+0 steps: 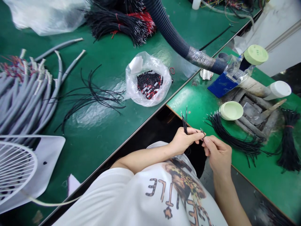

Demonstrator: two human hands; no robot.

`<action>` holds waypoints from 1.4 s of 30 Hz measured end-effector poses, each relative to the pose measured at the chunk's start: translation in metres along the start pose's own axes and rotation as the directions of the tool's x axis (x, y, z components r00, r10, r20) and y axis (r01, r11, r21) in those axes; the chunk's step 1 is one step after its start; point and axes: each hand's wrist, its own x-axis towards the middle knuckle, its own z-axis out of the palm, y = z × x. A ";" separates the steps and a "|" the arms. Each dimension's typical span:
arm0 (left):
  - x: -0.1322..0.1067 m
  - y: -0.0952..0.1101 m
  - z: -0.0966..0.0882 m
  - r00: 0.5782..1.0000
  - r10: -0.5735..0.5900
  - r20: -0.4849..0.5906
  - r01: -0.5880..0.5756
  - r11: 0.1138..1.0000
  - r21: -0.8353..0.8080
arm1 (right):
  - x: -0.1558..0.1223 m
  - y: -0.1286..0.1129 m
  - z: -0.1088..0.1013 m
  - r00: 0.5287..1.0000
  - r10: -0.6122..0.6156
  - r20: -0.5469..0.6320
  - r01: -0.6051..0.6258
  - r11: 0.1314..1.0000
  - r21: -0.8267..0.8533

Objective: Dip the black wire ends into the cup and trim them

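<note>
My left hand (184, 139) is closed around a few thin black wires (184, 121), whose ends stick up above the fingers. Its thumb and forefinger also pinch wire ends close to my right hand. My right hand (217, 152) is closed in a pinch on the short black wire ends (202, 134) between the two hands. Both hands are in front of my body, over the gap by the green side table (263, 188). Just beyond the right hand lies a bundle of black wires (232, 135) with bare tips.
A plastic bag (164, 91) of small black and red parts stands on the larger green table (110, 125). Loose black wires (94, 91) and thick grey cables (35, 100) lie left. A ribbed hose (174, 34) reaches a blue hood (222, 84). Light green cups (231, 110) stand nearby.
</note>
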 end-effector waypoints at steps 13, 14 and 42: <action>-0.001 0.001 0.003 1.000 -0.007 0.011 0.007 1.000 -0.023 | 0.002 0.002 0.003 0.997 -0.062 -0.054 0.062 0.998 -0.001; -0.001 0.001 0.003 1.000 -0.012 0.011 0.012 1.000 -0.020 | 0.002 0.002 0.002 0.997 -0.068 -0.042 0.068 0.998 -0.008; -0.002 0.001 0.000 0.997 0.075 0.030 -0.076 0.995 0.062 | 0.001 -0.001 -0.001 0.980 -0.189 -0.057 0.175 0.965 -0.198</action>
